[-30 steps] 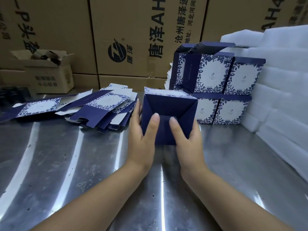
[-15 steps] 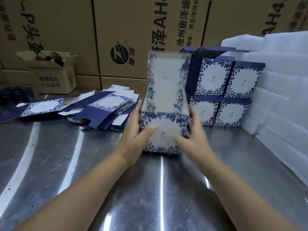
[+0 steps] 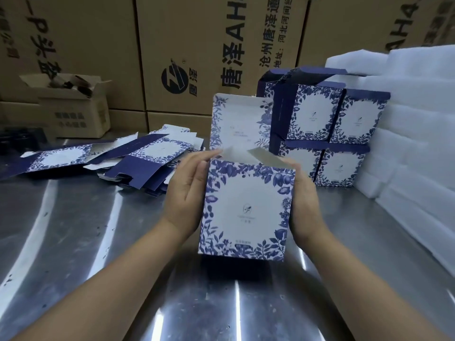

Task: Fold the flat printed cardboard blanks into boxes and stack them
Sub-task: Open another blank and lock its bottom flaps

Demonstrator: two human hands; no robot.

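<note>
1. I judge that I'm at the closing-the-top step. The blue-and-white floral printed cardboard box (image 3: 246, 210) stands upright with its walls squared. Its two small white side flaps (image 3: 263, 156) lean inward, and the tall lid flap (image 3: 240, 124) is upright at the back.
2. Next, the side flaps need pressing down flat. Then the lid comes forward and its tongue tucks in behind the front wall, without bowing the walls.
3. My left hand (image 3: 187, 190) lies flat on the left wall, fingers straight, fingertips at the left side flap.
4. My right hand (image 3: 305, 205) presses the right wall, partly hidden behind it. Its fingers look straight, reaching up towards the right flap.
5. The hands are apart, with the box pressed between them over the shiny steel counter (image 3: 73, 242). I cannot tell whether its base touches.
6. The pile of flat printed blanks (image 3: 147, 158) lies to my left. The stack of finished boxes (image 3: 344, 134) is at the back right.
</note>
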